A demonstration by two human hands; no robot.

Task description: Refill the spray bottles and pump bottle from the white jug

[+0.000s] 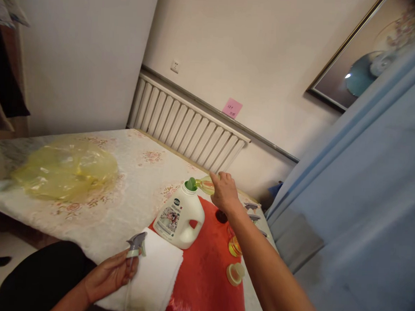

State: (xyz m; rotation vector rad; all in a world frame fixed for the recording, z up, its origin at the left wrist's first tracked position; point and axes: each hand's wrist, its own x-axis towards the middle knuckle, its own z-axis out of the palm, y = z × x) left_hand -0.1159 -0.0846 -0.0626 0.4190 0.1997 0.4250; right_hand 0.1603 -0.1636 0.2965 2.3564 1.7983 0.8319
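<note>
My right hand (224, 191) is closed around a clear spray bottle (206, 185) of yellowish tint, tipped on its side. The bottle's neck meets the green spout (191, 184) in the mouth of a white detergent jug (182, 218). The jug stands upright on a red mat (205, 274). Lower left, my left hand (115, 271) grips a grey spray trigger head (136, 242) by its pale collar, with its thin tube hanging down. A folded white towel (154, 272) lies beside that hand.
Right of the jug stand a cream cap (235, 273), a bottle with yellow liquid (234, 246) and several grey trigger heads (254, 217), partly behind my forearm. A yellow plastic bag (69, 170) lies on the flowered tablecloth (148, 176). Beyond are a radiator (188, 127) and a blue curtain (357, 189).
</note>
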